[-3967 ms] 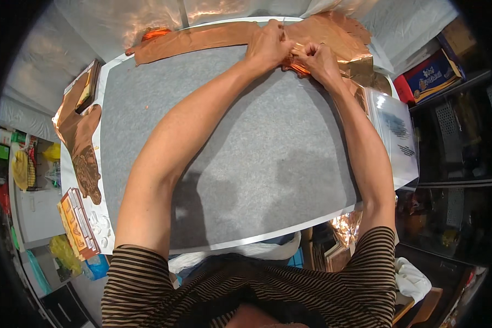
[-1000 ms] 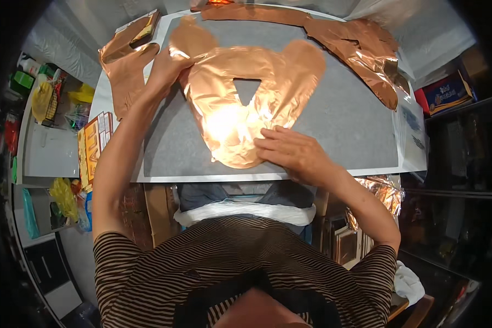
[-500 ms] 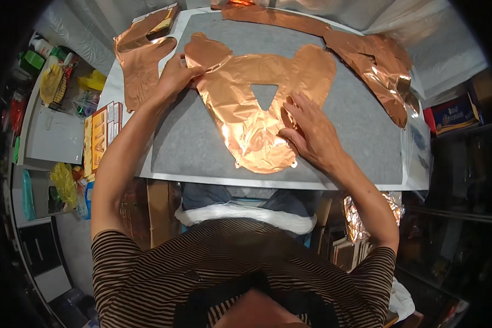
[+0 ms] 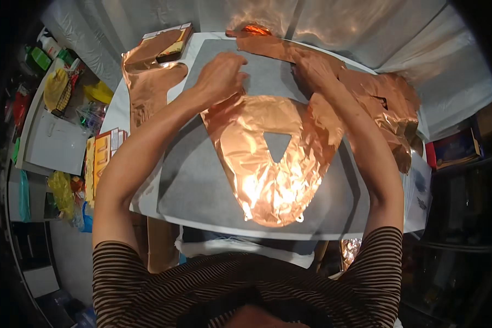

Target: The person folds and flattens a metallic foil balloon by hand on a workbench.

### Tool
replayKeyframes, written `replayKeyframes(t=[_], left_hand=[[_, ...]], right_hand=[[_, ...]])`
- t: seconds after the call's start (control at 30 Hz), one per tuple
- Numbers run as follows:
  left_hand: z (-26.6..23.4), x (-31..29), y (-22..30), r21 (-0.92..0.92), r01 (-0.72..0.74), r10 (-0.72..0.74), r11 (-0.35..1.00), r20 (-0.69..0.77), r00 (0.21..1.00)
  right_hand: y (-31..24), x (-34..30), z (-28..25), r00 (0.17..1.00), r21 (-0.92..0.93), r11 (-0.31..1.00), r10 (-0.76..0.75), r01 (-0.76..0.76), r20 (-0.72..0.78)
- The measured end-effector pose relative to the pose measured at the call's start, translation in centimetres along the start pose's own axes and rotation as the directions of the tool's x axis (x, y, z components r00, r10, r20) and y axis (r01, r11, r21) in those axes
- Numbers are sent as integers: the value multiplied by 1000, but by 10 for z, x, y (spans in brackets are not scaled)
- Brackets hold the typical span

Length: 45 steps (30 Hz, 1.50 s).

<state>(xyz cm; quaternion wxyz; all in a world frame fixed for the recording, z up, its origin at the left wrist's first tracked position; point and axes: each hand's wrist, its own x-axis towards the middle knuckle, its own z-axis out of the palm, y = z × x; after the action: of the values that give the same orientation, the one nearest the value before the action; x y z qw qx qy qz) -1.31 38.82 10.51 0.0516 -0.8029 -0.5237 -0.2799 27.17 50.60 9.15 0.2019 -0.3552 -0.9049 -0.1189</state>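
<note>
A flat, wrinkled copper-coloured foil balloon (image 4: 232, 147), letter-shaped with a triangular cut-out, lies on the grey mat (image 4: 186, 186) in front of me. My left hand (image 4: 222, 74) is over its far left end, the fingers loosely curved and apart, with nothing visible in them. That end of the balloon is mostly hidden under the hand and wrist. My right hand (image 4: 314, 71) reaches past the balloon's far right end. Its bent fingers are over a long copper foil piece (image 4: 265, 48) along the far edge; whether they touch it is unclear.
More flat copper foil balloons lie at the left (image 4: 147, 90) and at the right (image 4: 385, 93). A box (image 4: 179, 48) stands at the far left corner. Plastic sheeting (image 4: 333, 24) hangs behind the table. Left of it, a shelf (image 4: 52, 142) holds bags and bottles.
Both hands have moved away from me, off the balloon's left edge and middle to its far side. The whole table now appears lower in view.
</note>
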Motion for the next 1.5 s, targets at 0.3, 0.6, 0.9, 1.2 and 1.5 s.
replayKeyframes(t=[0.3, 0.6, 0.9, 1.2, 1.5], left_hand=[[65, 87, -37, 85, -190, 192, 978, -10, 981], [108, 129, -72, 149, -380, 373, 913, 76, 925], [77, 81, -61, 494, -345, 345, 798, 95, 934], [48, 44, -61, 489, -278, 237, 827, 145, 961], [8, 46, -40, 334, -147, 28, 931, 336, 942]], right_hand=[[39, 12, 24, 973, -119, 974, -173, 192, 153], [39, 20, 29, 995, -140, 989, -32, 44, 90], [7, -4, 27, 971, -86, 976, -208, 199, -121], [-4, -20, 12, 986, -34, 986, -164, 163, -32], [-13, 3, -16, 960, 124, 964, 210, -235, 186]])
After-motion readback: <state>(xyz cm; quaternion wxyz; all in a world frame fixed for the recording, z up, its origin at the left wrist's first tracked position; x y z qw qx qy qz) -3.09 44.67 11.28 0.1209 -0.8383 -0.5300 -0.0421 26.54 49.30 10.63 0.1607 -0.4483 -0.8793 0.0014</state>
